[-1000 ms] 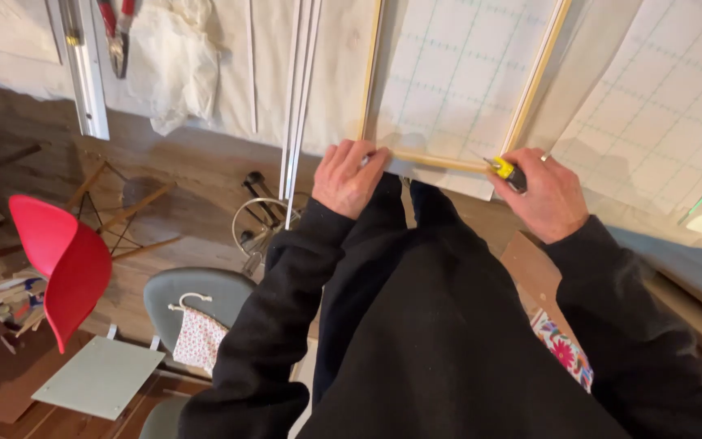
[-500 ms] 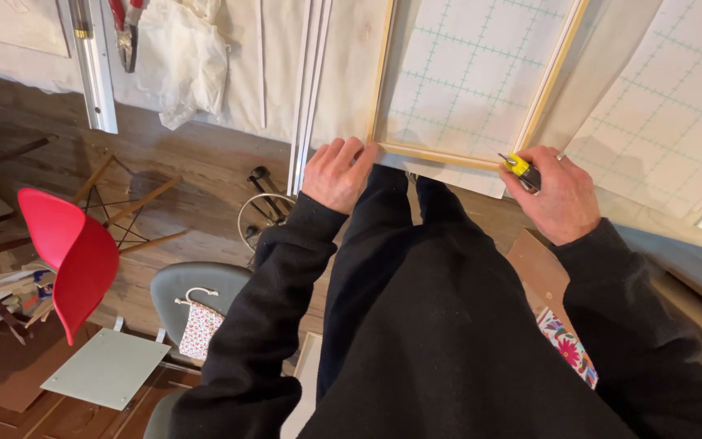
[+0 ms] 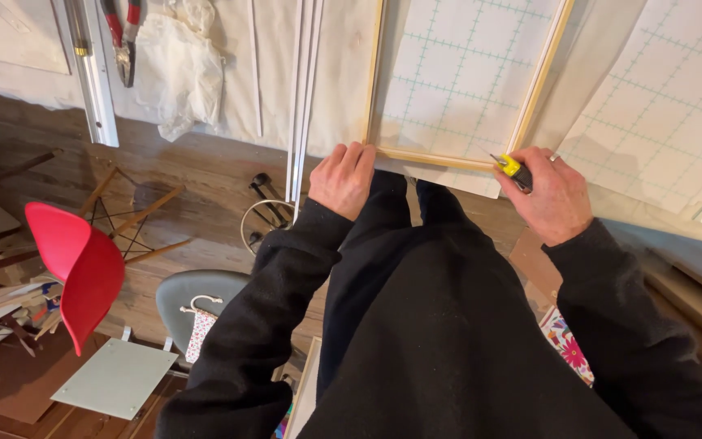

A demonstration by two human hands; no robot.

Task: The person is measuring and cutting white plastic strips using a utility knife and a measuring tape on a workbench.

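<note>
Frame [image 3: 440,158] of pale wood at worktop [image 3: 351,97] near edge. Left hand [image 3: 341,179] flat on its corner, pinning it. Right hand [image 3: 552,195] closed round yellow-handled tool [image 3: 513,169], tip at bottom rail.

The right hand [image 3: 552,195] hides most of the yellow tool [image 3: 513,169].

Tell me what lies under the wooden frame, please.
Under the wooden frame lies a white sheet with a green grid. The left hand covers the frame's near corner, hiding what lies below.
</note>
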